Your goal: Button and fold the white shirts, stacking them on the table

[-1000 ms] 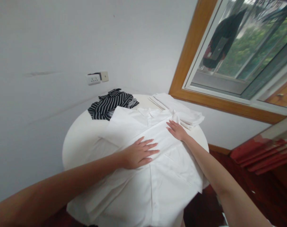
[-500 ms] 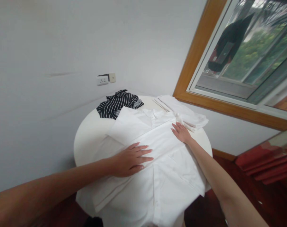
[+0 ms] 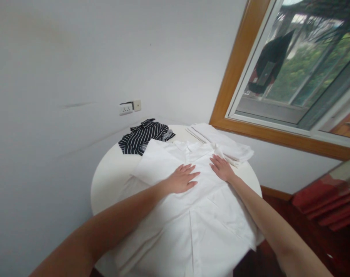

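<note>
A white button-up shirt (image 3: 175, 223) lies spread over the round white table (image 3: 104, 184), its collar at the far side and its lower part hanging past the near edge. My left hand (image 3: 182, 179) rests flat on the middle of the shirt, fingers apart, pointing right. On the upper right of the shirt lies my right hand (image 3: 221, 168), palm down with its fingers stretched out. Neither hand grips the cloth. Parts of the shirt are hidden under both hands and forearms.
Behind the shirt, a black-and-white striped garment (image 3: 146, 136) sits crumpled at the table's back left. Folded white cloth (image 3: 221, 141) lies at the back right. A wall socket (image 3: 125, 109), a wood-framed window (image 3: 229, 65) and a red curtain (image 3: 327, 202) surround the table.
My left hand has slid forward and to the right across the shirt, towards my right hand. My right hand stays at nearly the same spot on the cloth. The view has tilted slightly upward.
</note>
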The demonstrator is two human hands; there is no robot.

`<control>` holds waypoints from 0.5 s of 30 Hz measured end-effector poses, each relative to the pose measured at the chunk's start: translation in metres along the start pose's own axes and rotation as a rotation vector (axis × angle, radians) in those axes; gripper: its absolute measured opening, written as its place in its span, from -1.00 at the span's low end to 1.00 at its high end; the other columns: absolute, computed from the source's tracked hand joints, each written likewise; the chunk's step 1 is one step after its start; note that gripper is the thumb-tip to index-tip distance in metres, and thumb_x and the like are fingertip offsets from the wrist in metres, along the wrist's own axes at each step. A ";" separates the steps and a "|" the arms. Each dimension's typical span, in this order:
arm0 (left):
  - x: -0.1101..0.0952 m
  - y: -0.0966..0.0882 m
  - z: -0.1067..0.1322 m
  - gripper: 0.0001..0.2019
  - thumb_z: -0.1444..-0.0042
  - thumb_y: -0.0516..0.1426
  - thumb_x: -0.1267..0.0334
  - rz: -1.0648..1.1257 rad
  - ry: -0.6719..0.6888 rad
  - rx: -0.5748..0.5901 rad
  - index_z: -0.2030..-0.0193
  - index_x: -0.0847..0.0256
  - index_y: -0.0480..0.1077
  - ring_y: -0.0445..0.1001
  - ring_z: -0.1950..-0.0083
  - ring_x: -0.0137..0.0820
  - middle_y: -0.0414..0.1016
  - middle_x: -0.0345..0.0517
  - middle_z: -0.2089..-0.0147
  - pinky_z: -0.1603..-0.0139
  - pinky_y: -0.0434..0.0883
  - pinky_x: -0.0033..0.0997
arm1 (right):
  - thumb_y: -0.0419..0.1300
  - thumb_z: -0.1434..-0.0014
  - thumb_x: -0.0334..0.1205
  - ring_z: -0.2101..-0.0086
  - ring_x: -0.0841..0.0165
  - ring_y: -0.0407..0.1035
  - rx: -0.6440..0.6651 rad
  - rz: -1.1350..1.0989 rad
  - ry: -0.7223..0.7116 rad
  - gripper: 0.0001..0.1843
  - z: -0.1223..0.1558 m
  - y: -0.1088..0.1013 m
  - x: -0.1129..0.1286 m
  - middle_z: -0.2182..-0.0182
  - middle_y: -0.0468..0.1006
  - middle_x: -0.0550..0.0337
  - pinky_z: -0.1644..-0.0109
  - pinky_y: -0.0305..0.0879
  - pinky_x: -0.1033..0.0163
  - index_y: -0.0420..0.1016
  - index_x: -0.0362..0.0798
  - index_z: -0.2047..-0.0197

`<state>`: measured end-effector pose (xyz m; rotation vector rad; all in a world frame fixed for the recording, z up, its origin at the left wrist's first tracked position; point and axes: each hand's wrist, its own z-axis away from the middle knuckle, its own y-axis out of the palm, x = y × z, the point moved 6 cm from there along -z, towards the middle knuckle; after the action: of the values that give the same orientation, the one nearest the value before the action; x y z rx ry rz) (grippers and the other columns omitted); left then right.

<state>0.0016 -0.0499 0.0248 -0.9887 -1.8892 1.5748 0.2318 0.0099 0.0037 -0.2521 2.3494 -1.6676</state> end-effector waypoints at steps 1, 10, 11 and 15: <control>0.000 0.001 0.001 -0.49 -0.31 -0.14 -0.07 0.005 0.002 -0.005 -0.35 -0.06 0.12 0.01 -0.43 -0.18 0.03 -0.08 -0.43 -0.38 -0.02 -0.05 | -0.19 -0.37 -0.01 -0.28 0.12 0.04 0.005 -0.006 -0.014 -0.45 -0.002 -0.001 0.001 -0.32 0.14 0.01 -0.30 0.04 -0.08 0.26 -0.05 -0.29; 0.004 0.007 0.001 -0.49 -0.31 -0.16 -0.08 0.009 0.017 -0.037 -0.34 -0.08 0.13 0.01 -0.43 -0.21 0.05 -0.11 -0.42 -0.39 -0.05 -0.07 | -0.19 -0.36 0.04 -0.31 0.13 -0.04 0.050 -0.067 -0.081 -0.31 -0.054 0.003 0.033 -0.30 0.14 -0.24 -0.37 -0.08 0.07 0.16 -0.36 -0.31; 0.004 0.007 0.001 -0.49 -0.31 -0.16 -0.08 0.008 0.019 -0.040 -0.35 -0.08 0.12 0.01 -0.43 -0.21 0.05 -0.11 -0.42 -0.39 -0.04 -0.07 | -0.18 -0.36 0.04 -0.31 0.14 -0.05 0.044 -0.076 -0.072 -0.30 -0.062 0.004 0.035 -0.30 0.13 -0.26 -0.37 -0.09 0.08 0.15 -0.38 -0.31; 0.003 0.004 0.002 -0.48 -0.31 -0.17 -0.08 0.011 0.026 -0.047 -0.35 -0.05 0.13 0.00 -0.43 -0.18 0.02 -0.06 -0.43 -0.38 -0.02 -0.04 | -0.19 -0.36 0.03 -0.31 0.17 -0.04 0.075 -0.094 0.028 -0.30 -0.088 0.016 0.037 -0.30 0.13 -0.27 -0.36 -0.09 0.10 0.15 -0.41 -0.30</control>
<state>-0.0007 -0.0481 0.0198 -1.0357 -1.9147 1.5230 0.1700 0.0845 0.0123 -0.3319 2.3230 -1.8093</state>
